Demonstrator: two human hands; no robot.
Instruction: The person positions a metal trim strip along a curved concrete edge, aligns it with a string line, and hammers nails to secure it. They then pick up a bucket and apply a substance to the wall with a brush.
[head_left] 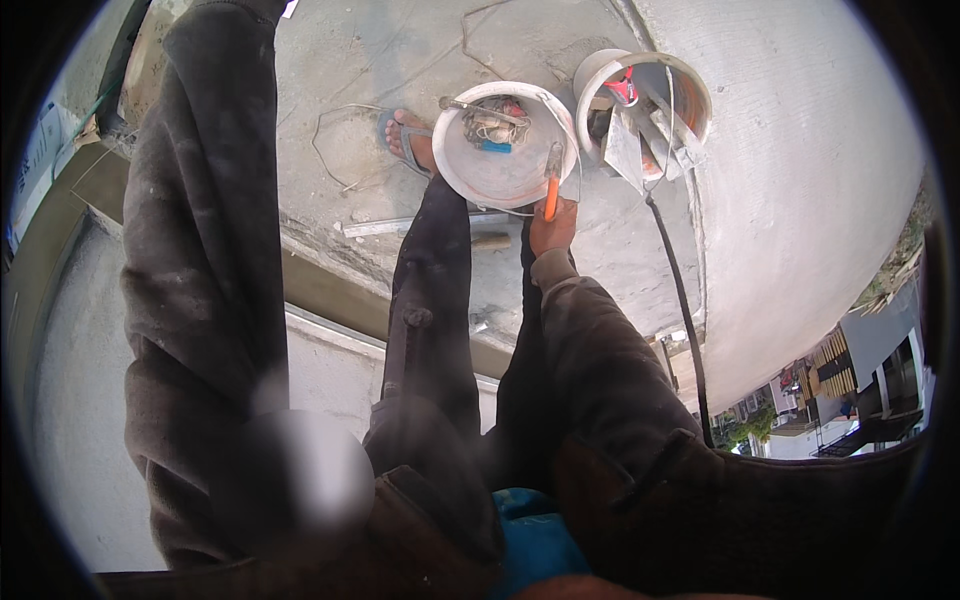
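Note:
My right hand [553,228] is closed around an orange-handled tool [552,196] at the near right rim of a white bucket [452,165]. Its greyish metal end points into the bucket; I cannot make out the exact kind. Inside the bucket lie a tangle of pale string [492,128], a small blue piece [496,146] and a long-handled tool [480,108] that leans across the far left rim. My left arm [205,250] stretches up along the left side, and its hand is beyond the upper edge of the picture.
A second bucket [705,85] on the right holds boards, a metal blade and a red-handled tool [622,90]. A dark hose or strap [680,290] runs down from it. A long strip [400,226] lies below the white bucket. My sandalled foot [412,140] is beside it.

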